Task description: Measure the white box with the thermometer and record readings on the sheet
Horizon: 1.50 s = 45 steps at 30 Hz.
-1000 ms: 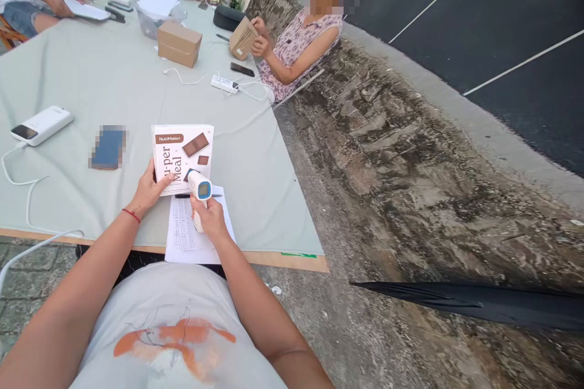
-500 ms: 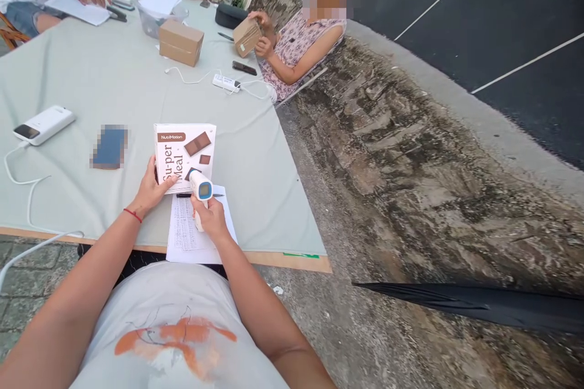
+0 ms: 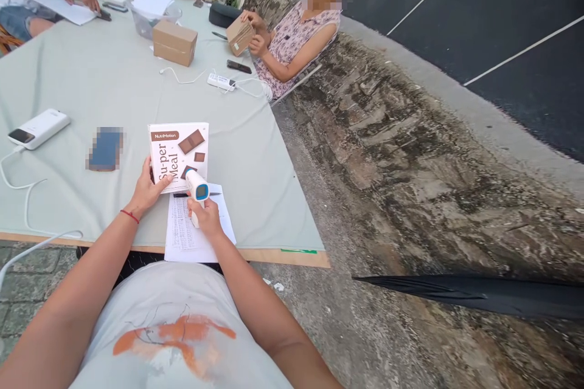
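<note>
My left hand (image 3: 148,187) grips the lower left edge of a white and brown food box (image 3: 176,149) printed "NutriMotion Su-per Meal", its thumb across the front. The box stands upright, facing me. In my right hand (image 3: 206,216) is a white infrared thermometer gun (image 3: 198,185) with a blue-rimmed screen, my fingers wrapped round its handle. Its front end is close to the box's lower right corner; I cannot tell whether they touch. Beneath my right hand lie printed paper sheets (image 3: 180,236), with a dark pen (image 3: 180,195) across their top, partly hidden.
On the cloth-covered table (image 3: 114,206) are a white power bank (image 3: 39,129) with a cable, a blurred blue object (image 3: 106,149), a cardboard box (image 3: 175,42) and a plastic tub (image 3: 142,21). A person at the right holds another carton (image 3: 239,36). Two others sit farther back.
The view has shifted slightly, so most things appear a little farther left. Both hands keep hold of the box and the thermometer, nearly unmoved relative to each other.
</note>
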Each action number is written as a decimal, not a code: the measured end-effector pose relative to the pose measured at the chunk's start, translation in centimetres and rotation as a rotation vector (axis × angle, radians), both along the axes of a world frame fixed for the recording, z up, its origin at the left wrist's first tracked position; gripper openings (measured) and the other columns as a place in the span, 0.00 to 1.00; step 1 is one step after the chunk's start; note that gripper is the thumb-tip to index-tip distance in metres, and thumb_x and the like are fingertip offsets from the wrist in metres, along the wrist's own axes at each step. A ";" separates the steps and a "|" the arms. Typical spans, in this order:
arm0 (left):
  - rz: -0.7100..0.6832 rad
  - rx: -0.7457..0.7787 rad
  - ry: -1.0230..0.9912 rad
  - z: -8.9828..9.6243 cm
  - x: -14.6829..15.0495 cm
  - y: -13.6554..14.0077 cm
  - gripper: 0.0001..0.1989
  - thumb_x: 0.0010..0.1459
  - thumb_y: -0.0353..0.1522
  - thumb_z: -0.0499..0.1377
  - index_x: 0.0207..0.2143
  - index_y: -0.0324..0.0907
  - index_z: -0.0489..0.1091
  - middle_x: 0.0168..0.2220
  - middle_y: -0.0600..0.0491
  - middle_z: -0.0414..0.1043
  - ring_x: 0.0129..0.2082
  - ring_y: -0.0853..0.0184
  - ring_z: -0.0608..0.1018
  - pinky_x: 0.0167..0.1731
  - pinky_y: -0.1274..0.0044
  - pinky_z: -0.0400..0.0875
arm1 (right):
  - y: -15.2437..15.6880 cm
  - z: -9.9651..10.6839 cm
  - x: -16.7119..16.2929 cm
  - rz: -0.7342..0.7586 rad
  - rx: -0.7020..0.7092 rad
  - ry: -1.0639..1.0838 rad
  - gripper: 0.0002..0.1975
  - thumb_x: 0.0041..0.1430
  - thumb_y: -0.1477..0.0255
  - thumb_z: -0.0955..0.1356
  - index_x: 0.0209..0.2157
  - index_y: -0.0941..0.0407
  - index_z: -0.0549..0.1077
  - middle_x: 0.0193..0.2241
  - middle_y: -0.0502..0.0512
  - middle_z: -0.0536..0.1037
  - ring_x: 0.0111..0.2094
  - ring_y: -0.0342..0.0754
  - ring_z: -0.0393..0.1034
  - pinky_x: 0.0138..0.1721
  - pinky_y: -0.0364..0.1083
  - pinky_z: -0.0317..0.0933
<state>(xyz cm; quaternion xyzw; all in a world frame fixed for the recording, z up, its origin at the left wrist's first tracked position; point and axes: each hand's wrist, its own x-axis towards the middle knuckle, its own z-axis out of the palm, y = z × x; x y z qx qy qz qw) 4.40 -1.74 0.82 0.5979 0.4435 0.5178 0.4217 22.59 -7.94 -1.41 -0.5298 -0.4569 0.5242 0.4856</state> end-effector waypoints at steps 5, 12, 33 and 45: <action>-0.003 0.009 -0.012 0.0 0.0 0.0 0.37 0.53 0.46 0.67 0.59 0.42 0.60 0.54 0.42 0.71 0.53 0.51 0.75 0.52 0.59 0.70 | -0.1 -0.2 -0.2 -0.003 0.031 -0.031 0.21 0.48 0.51 0.69 0.30 0.56 0.73 0.18 0.47 0.69 0.22 0.45 0.64 0.29 0.45 0.60; -0.012 0.010 -0.024 -0.1 0.0 0.1 0.37 0.53 0.46 0.67 0.59 0.42 0.59 0.54 0.42 0.71 0.53 0.52 0.75 0.52 0.59 0.71 | -0.3 0.1 -0.2 -0.017 0.033 -0.037 0.20 0.49 0.52 0.69 0.30 0.56 0.73 0.19 0.47 0.69 0.22 0.44 0.64 0.29 0.45 0.60; -0.013 -0.003 0.004 0.3 0.1 -0.3 0.38 0.54 0.47 0.67 0.60 0.43 0.57 0.54 0.43 0.72 0.54 0.51 0.75 0.52 0.60 0.71 | -2.3 3.0 -0.2 -0.014 -0.047 0.120 0.23 0.47 0.54 0.71 0.39 0.57 0.73 0.18 0.44 0.68 0.19 0.44 0.62 0.25 0.45 0.59; -0.002 -0.013 -0.014 0.1 0.1 -0.3 0.39 0.53 0.46 0.68 0.61 0.43 0.58 0.55 0.43 0.72 0.54 0.52 0.75 0.53 0.60 0.71 | -2.5 3.1 0.0 -0.020 -0.071 0.133 0.24 0.45 0.55 0.71 0.39 0.57 0.73 0.18 0.44 0.68 0.20 0.43 0.61 0.25 0.45 0.59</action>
